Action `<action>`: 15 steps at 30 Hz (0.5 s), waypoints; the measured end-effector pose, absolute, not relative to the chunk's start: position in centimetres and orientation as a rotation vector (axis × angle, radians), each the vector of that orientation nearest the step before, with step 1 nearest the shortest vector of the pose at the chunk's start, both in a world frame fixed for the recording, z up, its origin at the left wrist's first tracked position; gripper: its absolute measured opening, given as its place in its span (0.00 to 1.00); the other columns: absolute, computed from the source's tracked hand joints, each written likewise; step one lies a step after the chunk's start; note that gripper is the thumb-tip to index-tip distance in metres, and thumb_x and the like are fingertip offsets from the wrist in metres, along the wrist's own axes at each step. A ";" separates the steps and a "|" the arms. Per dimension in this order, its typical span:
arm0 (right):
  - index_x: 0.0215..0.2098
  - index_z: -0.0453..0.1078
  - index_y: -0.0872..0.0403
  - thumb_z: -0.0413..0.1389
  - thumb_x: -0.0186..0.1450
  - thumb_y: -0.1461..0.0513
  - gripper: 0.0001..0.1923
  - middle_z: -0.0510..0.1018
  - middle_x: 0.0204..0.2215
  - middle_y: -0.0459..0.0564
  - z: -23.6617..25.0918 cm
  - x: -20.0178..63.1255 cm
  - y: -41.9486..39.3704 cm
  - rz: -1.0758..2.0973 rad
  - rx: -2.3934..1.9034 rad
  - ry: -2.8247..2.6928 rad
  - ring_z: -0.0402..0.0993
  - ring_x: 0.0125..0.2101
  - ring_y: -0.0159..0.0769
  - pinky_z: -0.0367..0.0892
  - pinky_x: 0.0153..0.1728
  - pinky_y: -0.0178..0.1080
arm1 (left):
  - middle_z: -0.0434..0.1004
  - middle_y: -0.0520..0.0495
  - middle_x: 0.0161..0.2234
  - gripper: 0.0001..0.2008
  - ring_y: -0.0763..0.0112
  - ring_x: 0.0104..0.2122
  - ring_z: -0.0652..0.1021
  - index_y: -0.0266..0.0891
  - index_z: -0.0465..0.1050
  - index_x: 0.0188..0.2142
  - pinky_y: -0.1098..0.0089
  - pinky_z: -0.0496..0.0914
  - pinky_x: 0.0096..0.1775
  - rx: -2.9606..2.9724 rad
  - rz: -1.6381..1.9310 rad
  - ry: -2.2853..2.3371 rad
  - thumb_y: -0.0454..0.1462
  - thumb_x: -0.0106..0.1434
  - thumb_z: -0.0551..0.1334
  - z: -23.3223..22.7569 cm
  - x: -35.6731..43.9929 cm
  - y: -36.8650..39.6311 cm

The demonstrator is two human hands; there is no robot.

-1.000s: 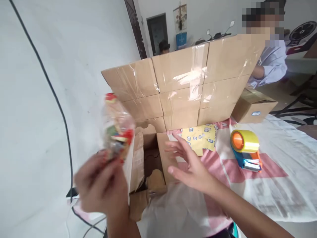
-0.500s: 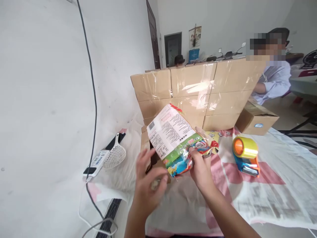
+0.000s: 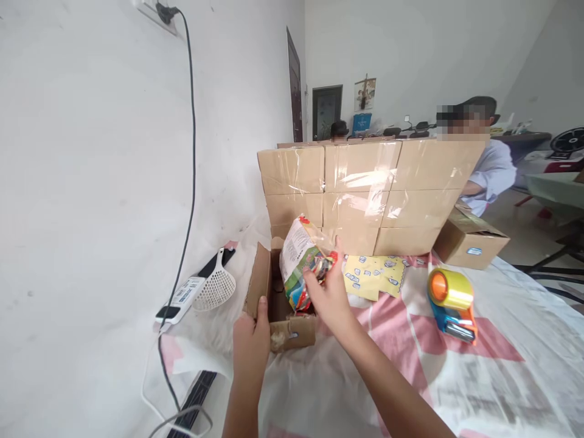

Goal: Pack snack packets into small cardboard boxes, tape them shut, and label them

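The colourful snack bag (image 3: 298, 261) is sitting tilted in the open carton (image 3: 278, 298), w/ its top sticking out. The right hand (image 3: 329, 294) is pinching its right edge w/ closed fingers. The left hand (image 3: 250, 337) is gripping the carton's near-left flap. 1 tape dispenser (image 3: 451, 304) is lying far right on the cloth (image 3: 502, 365).

snack bag (image 3: 298, 261): glossy plastic | open box (image 3: 274, 304): matt cardboard | tablecloth (image 3: 502, 365): cloth

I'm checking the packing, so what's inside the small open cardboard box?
The lower end of a colourful printed snack bag, held by the right hand, sits inside the small open cardboard box. Bag and flaps hide the bottom.
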State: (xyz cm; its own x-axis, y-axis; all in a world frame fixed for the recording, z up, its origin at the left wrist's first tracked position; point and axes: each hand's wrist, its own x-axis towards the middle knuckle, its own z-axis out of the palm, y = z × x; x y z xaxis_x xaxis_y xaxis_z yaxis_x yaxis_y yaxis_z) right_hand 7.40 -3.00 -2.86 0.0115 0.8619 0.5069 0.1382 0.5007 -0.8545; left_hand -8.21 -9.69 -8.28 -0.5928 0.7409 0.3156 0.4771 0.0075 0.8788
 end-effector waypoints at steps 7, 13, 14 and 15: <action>0.72 0.50 0.48 0.59 0.68 0.48 0.40 0.68 0.60 0.60 -3.4 5.5 -3.3 0.488 -1.083 -1.989 0.69 0.58 0.53 0.69 0.56 0.54 | 0.82 0.37 0.29 0.23 0.47 0.40 0.83 0.39 0.81 0.35 0.58 0.75 0.41 1.182 1.506 2.035 0.54 0.66 0.57 -8.5 -8.2 -9.6; 0.54 0.74 0.50 0.51 0.68 0.38 0.31 0.73 0.55 0.60 -3.3 5.3 -4.0 0.278 -1.154 -2.382 0.65 0.58 0.59 0.63 0.57 0.60 | 0.84 0.35 0.37 0.27 0.47 0.44 0.82 0.36 0.80 0.37 0.57 0.75 0.45 1.033 1.540 1.995 0.57 0.65 0.56 -8.9 -8.5 -9.7; 0.54 0.74 0.51 0.51 0.69 0.39 0.31 0.72 0.57 0.61 -3.3 5.5 -4.1 0.274 -1.148 -2.378 0.64 0.59 0.59 0.63 0.57 0.60 | 0.84 0.35 0.40 0.27 0.48 0.46 0.82 0.36 0.80 0.40 0.57 0.74 0.47 1.022 1.577 1.972 0.56 0.66 0.56 -9.0 -8.6 -9.7; 0.57 0.73 0.52 0.52 0.69 0.40 0.30 0.70 0.59 0.61 -3.4 5.7 -4.2 0.267 -1.134 -2.346 0.62 0.60 0.59 0.62 0.58 0.60 | 0.83 0.35 0.44 0.26 0.50 0.48 0.81 0.36 0.79 0.44 0.58 0.74 0.49 1.019 1.623 1.943 0.56 0.67 0.56 -9.0 -8.6 -9.7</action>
